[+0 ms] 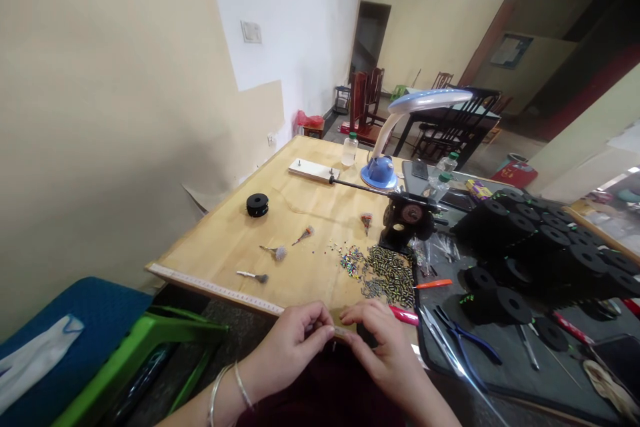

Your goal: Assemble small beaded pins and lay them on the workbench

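Note:
My left hand [295, 337], with two bangles at the wrist, is held just off the table's front edge, thumb and fingertips pinched together. Opposite it, my right hand [383, 340] has its thumb and bent fingers close against the same spot. Something small and pale lies between the fingertips; it is too hidden to name. A fine line seems to trail below my right hand. Past the hands lie a heap of tiny yellow-and-black pieces [393, 273] and a scatter of coloured bits [352, 261]. A pink tool [404, 315] is beside my right hand.
A black crank device [411, 219] with a long rod stands behind the heap, near a blue lamp [380, 172]. Black spools [500, 305] crowd the right mat, with pliers [470, 339] in front. A brush [253, 276] and a black spool [257, 205] lie left.

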